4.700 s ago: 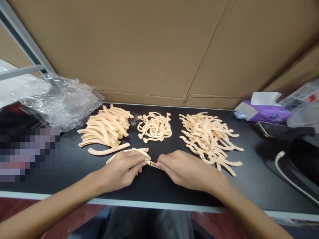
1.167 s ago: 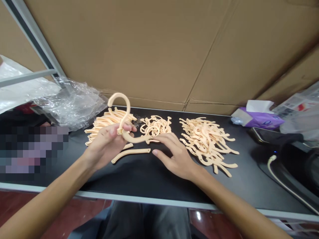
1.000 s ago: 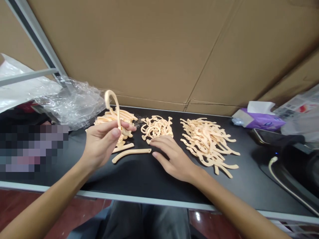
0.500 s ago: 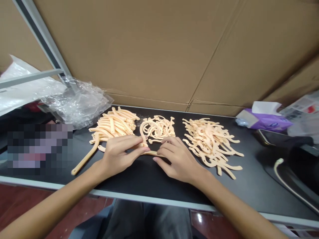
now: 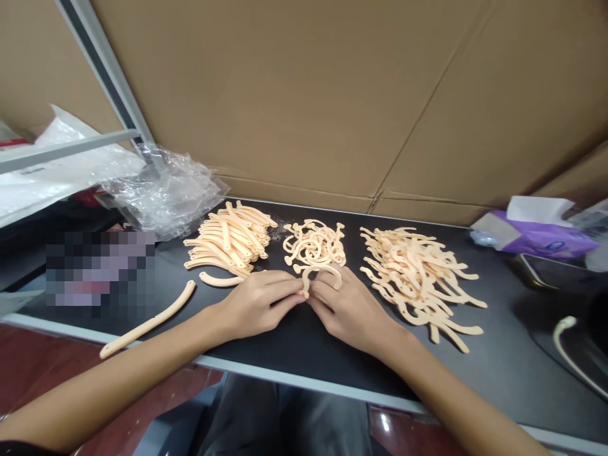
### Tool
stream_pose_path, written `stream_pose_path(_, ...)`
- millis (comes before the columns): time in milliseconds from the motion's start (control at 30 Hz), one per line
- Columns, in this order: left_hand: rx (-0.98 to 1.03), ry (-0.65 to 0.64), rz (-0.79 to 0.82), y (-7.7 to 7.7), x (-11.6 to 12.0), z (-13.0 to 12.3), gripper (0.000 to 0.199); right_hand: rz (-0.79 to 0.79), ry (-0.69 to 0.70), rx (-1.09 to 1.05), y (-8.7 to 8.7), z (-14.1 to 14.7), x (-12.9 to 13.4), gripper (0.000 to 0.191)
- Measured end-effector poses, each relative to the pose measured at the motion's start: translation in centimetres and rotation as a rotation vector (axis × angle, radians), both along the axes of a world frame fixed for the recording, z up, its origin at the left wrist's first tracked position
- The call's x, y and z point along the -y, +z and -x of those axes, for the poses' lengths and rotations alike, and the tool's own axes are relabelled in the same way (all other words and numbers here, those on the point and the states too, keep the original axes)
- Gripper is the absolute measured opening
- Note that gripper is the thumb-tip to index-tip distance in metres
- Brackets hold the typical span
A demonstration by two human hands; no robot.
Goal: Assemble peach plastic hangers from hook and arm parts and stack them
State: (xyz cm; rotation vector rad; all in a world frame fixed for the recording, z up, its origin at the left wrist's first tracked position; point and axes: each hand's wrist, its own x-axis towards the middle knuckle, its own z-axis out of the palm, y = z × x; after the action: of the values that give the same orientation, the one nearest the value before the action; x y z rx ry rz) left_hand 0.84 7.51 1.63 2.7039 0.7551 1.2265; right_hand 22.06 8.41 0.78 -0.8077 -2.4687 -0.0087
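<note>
1. Brown cardboard [image 5: 285, 95] stands behind a black tabletop [image 5: 294, 354]; the landmark is the tangled pile of cream, curved hook pieces [image 5: 316, 244] at its middle.
2. Far left of that pile, crinkled clear plastic wrap [image 5: 166, 196] lies against a grey metal frame [image 5: 114, 82].
3. Left of and nearer than the pile, one cream, gently curved flat strip [image 5: 152, 320] lies alone, its lower end seeming to reach over the front edge. Separated like this, it is apart from the work at the fingers.
4. Immediately left of the pile is a heap of similar cream strips [image 5: 228, 237], with another loose strip [image 5: 221, 280] just in front, partly behind the left hand [image 5: 256, 304].
5. Just in front of the pile, the left fingertips pinch the base of a single cream hook [image 5: 305, 278], its curve arching over the other hand's fingers. Both hands are therefore engaged at one spot.
6. There, the right hand [image 5: 356, 310] is curled with its fingertips close to the left's; whether it grips a piece underneath, I cannot tell.
7. Right of the pile spreads a heap of cream, wavy pieces [image 5: 418, 272]; farther right sits a purple-and-white tissue pack [image 5: 546, 237].
</note>
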Motion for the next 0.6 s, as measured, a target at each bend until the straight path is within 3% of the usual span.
stream_pose_path(233, -0.033, -0.037, -0.009, -0.1, 0.3, 0.2, 0.008, 0.024, -0.06, -0.001, 0.8, -0.3, 0.2, 0.014)
stream_pose_path(467, -0.082, -0.082, -0.035, -0.9, 0.4, 0.1, 0.01, 0.013, 0.052, -0.07, 0.5, -0.2, 0.3, 0.018)
stream_pose_path(600, -0.112, -0.034, -0.123, -0.1, 1.1, 0.1, 0.009, 0.074, 0.067, -0.021, 0.5, -0.4, 0.1, 0.018)
